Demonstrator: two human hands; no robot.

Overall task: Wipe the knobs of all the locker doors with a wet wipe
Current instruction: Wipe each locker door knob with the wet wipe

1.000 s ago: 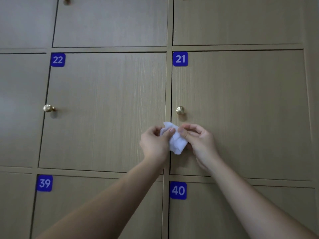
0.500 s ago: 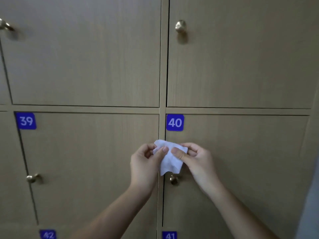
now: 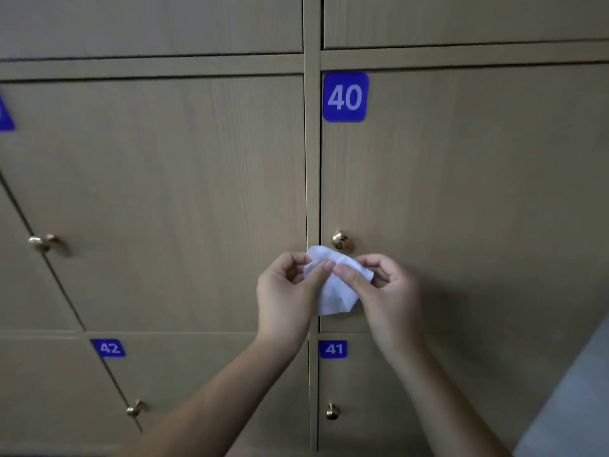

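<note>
- Since 0.5 s ago: view dropped lower and closer; label 40 (image 3: pixel 344 97) now sits high in frame, labels 42 (image 3: pixel 108 347) and 41 (image 3: pixel 333 349) fully visible; the upper row's knobs are out of frame
- Hands and wipe keep the same pose relative to each other, but door 40's knob (image 3: pixel 341 240) is now uncovered above the wipe, where before it peeked out below it
- Far left: partial blue label (image 3: pixel 5 115) cut by the frame edge, number unreadable
- Left door's knob (image 3: pixel 44 243): brass, motion-blurred, at that door's left edge
- Door 42's knob (image 3: pixel 135 408): brass, lower left, also blurred
- Left hand (image 3: pixel 285 291): fingers curled, thumb and forefinger pinching the wipe's upper left edge; forearm enters from bottom centre
- Wet wipe (image 3: pixel 334 288): white, crumpled, held between both hands in front of the vertical divider (image 3: pixel 312 179), just below and slightly left of door 40's knob; top edge close to the knob, contact cannot be told
- Right hand (image 3: pixel 390 291): fingers curled, thumb and fingers pinching the wipe's right side; thumb tip meets the left thumb tip on the wipe
- Door 40 (image 3: pixel 478 192): closed, tan woodgrain; knob at its left edge, round brass with a small dark mark on its face
- Door 41's knob (image 3: pixel 332 412): brass, bottom, right of the divider, well below the hands
- Bottom right corner: pale grey surface (image 3: pixel 573 407), what it is cannot be told
</note>
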